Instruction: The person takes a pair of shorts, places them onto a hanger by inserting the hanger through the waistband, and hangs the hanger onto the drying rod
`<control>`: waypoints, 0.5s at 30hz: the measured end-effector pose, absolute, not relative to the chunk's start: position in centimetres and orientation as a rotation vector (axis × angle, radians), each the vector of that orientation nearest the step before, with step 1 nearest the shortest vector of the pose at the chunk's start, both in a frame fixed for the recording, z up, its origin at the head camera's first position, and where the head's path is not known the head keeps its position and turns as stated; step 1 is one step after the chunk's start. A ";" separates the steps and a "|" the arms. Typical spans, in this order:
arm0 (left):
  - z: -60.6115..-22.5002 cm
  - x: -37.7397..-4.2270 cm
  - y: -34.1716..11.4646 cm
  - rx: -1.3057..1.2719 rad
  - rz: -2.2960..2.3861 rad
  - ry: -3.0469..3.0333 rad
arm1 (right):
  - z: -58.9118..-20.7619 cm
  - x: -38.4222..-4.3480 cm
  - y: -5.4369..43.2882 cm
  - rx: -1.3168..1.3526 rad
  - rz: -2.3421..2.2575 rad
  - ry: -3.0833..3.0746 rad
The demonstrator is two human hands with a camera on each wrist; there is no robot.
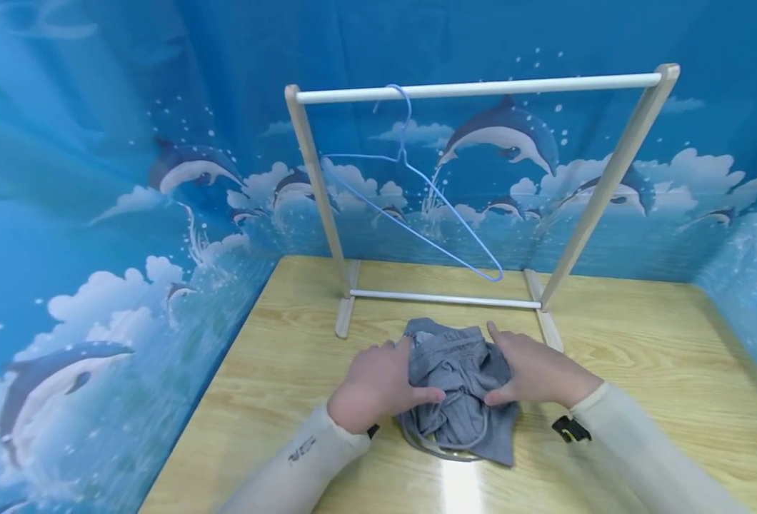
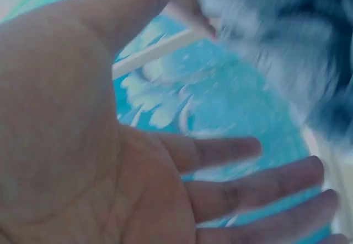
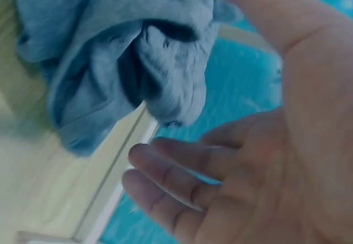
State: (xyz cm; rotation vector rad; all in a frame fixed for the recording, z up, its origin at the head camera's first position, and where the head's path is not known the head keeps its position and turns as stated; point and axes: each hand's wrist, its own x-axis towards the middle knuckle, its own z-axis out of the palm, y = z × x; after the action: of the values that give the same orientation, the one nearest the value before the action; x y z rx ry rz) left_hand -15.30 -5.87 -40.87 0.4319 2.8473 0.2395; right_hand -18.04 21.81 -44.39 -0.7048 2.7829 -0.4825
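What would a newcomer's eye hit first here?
Probably the dolphin backdrop, spreading along the left and behind the table. Next, the empty blue hanger on the top bar of the rack, nearer its left post. Then the crumpled gray garment between the left hand and right hand.

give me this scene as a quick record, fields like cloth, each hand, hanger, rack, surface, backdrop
cloth: gray garment, crumpled, lying on the table
left hand: at the garment's left side, fingers extended
right hand: at its right side, fingers relaxed
hanger: blue, bare, hooked on the top rail toward its left end
rack: pale uprights, white rails, standing beyond the garment
surface: wood-grain table
backdrop: blue, printed with dolphins and clouds
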 end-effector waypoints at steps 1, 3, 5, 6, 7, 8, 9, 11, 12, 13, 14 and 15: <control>-41.3 -15.2 -5.5 0.410 0.251 2.841 | -44.2 -18.2 21.3 -0.715 -0.414 2.791; -42.5 -15.0 -4.7 0.378 0.246 2.838 | -44.2 -18.5 20.1 -0.735 -0.297 2.806; -43.9 -15.0 -4.0 0.365 0.220 2.868 | -44.5 -18.9 18.9 -0.774 -0.191 2.828; -44.5 -14.9 -3.7 0.356 0.218 2.890 | -44.7 -19.2 18.2 -0.800 -0.156 2.841; -45.3 -14.9 -3.3 0.346 0.212 2.915 | -45.0 -19.4 17.7 -0.821 -0.128 2.854; -45.9 -14.8 -2.9 0.351 0.201 2.942 | -45.3 -19.7 17.1 -0.842 -0.106 2.866; -46.6 -14.7 -2.5 0.353 0.175 2.968 | -45.6 -19.9 16.7 -0.859 -0.071 2.876; -47.5 -14.3 -1.7 0.357 0.142 3.013 | -46.0 -20.3 15.9 -0.889 0.011 2.882; -47.8 -14.1 -1.3 0.348 0.118 3.022 | -46.0 -20.5 15.6 -0.896 0.054 2.878; -48.0 -13.9 -1.1 0.347 0.084 3.030 | -46.0 -20.7 15.4 -0.901 0.101 2.870; -48.0 -13.8 -0.8 0.346 0.047 3.033 | -46.0 -20.8 15.2 -0.908 0.141 2.857; -48.0 -13.7 -0.7 0.333 0.018 3.032 | -45.9 -20.9 15.0 -0.917 0.177 2.846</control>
State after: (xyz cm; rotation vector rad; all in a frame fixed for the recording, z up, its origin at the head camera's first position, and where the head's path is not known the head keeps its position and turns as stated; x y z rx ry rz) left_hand -13.66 -0.69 -47.99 0.3332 3.0321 0.0182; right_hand -20.93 15.02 -45.87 -0.9173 2.8457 0.1766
